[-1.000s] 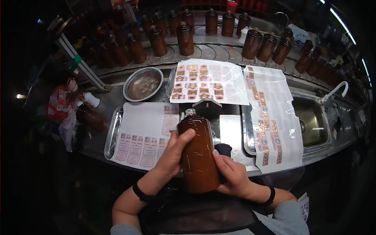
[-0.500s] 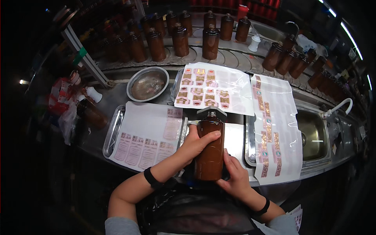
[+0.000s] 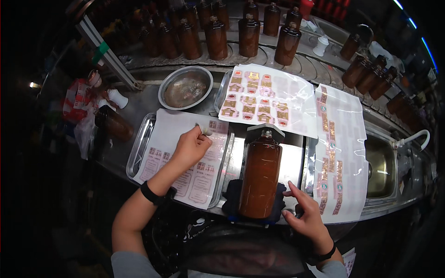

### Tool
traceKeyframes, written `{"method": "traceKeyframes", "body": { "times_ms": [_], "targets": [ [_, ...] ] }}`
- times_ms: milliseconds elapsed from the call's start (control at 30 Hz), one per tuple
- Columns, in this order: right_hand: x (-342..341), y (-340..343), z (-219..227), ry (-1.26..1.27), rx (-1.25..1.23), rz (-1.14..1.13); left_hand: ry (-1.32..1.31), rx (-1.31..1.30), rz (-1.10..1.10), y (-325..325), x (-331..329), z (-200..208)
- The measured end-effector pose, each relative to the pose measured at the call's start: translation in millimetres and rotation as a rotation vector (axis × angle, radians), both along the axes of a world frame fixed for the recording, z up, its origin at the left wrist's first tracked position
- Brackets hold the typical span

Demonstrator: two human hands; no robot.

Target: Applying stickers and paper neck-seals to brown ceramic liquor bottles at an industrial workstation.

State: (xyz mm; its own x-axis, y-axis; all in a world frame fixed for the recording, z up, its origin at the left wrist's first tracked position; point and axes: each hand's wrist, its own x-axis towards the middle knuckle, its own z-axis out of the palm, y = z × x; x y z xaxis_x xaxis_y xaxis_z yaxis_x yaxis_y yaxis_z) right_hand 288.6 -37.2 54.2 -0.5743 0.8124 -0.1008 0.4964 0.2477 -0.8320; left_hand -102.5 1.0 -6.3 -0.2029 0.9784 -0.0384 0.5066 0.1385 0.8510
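A brown glazed bottle (image 3: 260,180) lies on a dark cloth pad (image 3: 232,197), its neck in a grey metal bracket (image 3: 266,127). Beside its lower right side is my right hand (image 3: 307,217), fingers apart and holding nothing. To the left, my left hand (image 3: 192,146) is over a white sheet of printed labels (image 3: 160,127). Its thumb and fingertips pinch the edge of a pale label (image 3: 205,131) near the sheet's top right. The sheet rests on a metal tray (image 3: 133,160), and my forearm covers part of it.
Behind stand a metal bowl of liquid (image 3: 185,88) and a sheet of gold-and-red labels (image 3: 292,88). A sheet of strip labels (image 3: 350,139) lies at right, next to a sink (image 3: 382,171). Several brown bottles (image 3: 217,39) line a curved conveyor. A metal post (image 3: 109,51) rises at left.
Both hands have let go of the bottle, which now lies on the pad. My left hand has moved left to the label sheet and pinched a label; my right hand has opened and drawn rightward.
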Motion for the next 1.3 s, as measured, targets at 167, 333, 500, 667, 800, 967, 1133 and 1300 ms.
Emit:
{"method": "traceKeyframes", "body": {
  "times_ms": [167,333,500,667,800,967,1133,1300],
  "targets": [
    [-5.1,12.1,-2.9,-0.001,0.049,-0.044,0.121,-0.223,-0.196,4.9,5.2,21.0],
    [9.9,46.4,0.1,-0.006,0.273,-0.116,0.434,-0.076,-0.329,-1.7,25.3,13.1],
    [-17.2,125.9,6.6,-0.165,0.555,-0.066,0.473,-0.033,-0.273,-14.3,19.8,12.7],
    [-52.4,197.8,-11.3,-0.420,0.533,0.149,0.472,-0.015,-0.233,-16.8,23.0,19.2],
    [-47.8,213.0,-9.2,-0.519,0.526,0.148,0.400,0.011,-0.183,-32.7,19.9,31.1],
    [-16.3,227.9,-8.7,-0.651,0.617,0.080,0.204,-0.040,-0.043,-43.9,14.8,40.0],
    [-9.8,236.2,-17.7,-0.616,0.641,-0.171,0.141,-0.028,-0.023,-41.5,15.6,41.5],
    [-14.8,246.9,-37.9,-0.659,0.370,-0.506,0.086,-0.020,-0.033,-46.6,18.5,45.8]
  ]
}}
